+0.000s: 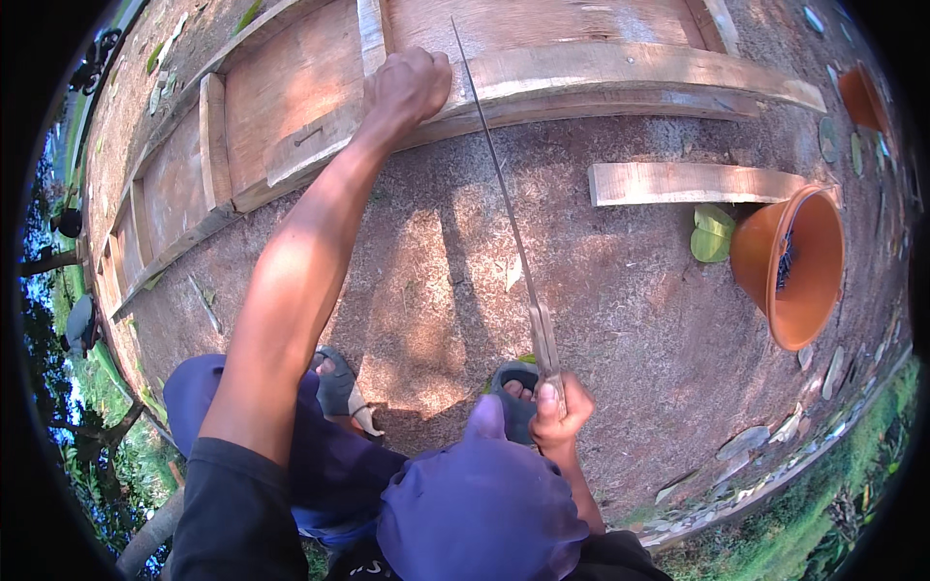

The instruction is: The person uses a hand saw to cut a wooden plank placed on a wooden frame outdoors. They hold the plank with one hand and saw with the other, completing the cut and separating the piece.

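Observation:
My left hand is closed on a wooden batten along the near edge of a plywood-backed wooden frame. My arm reaches far forward to get there. My right hand, low and right of centre, grips the handle of a handsaw. The thin blade is seen nearly edge-on. It runs up and leftward, its far part crossing the batten just right of my left hand. Whether the teeth touch the wood I cannot tell. A nail lies on the batten's left part.
To the right, an orange-brown plastic pot lies tipped over with dark nails inside. A loose wooden offcut and a green leaf are beside it. Another pot is farther off. My sandalled feet stand on the dirt ground.

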`<state>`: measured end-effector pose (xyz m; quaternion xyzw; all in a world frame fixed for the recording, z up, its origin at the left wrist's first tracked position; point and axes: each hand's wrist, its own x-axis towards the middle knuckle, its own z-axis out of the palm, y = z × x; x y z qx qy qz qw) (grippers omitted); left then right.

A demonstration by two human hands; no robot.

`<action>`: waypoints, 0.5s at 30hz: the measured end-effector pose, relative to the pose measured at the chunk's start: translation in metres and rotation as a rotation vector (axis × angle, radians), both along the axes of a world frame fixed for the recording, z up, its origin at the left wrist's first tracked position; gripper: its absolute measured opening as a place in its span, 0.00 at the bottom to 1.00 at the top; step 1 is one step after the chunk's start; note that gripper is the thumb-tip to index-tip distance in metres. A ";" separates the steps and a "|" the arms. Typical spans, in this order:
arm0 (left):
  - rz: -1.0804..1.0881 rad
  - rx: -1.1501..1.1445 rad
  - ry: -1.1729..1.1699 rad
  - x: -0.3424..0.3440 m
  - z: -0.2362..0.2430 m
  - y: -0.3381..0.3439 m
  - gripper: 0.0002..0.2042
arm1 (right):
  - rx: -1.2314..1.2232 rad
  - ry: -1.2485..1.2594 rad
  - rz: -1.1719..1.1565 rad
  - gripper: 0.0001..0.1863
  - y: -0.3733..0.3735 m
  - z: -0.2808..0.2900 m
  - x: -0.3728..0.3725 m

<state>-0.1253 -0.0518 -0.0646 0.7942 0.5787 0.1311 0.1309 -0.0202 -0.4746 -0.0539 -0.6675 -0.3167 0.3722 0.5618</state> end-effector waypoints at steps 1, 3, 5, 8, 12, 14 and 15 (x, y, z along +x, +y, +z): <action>-0.006 -0.018 -0.014 0.010 0.007 -0.003 0.20 | -0.004 -0.027 -0.019 0.15 0.002 0.007 0.004; 0.044 -0.177 0.035 0.014 0.020 -0.010 0.21 | -0.028 -0.053 -0.043 0.15 0.005 0.026 -0.002; 0.084 -0.260 0.063 0.007 0.028 -0.011 0.27 | -0.097 -0.110 0.036 0.15 0.068 0.020 0.001; 0.055 -0.222 0.030 0.018 0.037 -0.007 0.27 | 0.075 -0.146 -0.036 0.16 0.191 0.009 0.002; 0.069 -0.206 0.086 0.005 0.028 -0.023 0.27 | -0.023 -0.102 0.040 0.15 0.141 0.004 0.002; 0.079 -0.195 0.062 0.006 0.029 -0.006 0.27 | -0.045 -0.132 0.031 0.18 0.059 0.006 0.000; 0.083 -0.233 0.041 0.010 0.026 -0.007 0.27 | -0.014 -0.130 0.012 0.18 0.020 0.009 0.002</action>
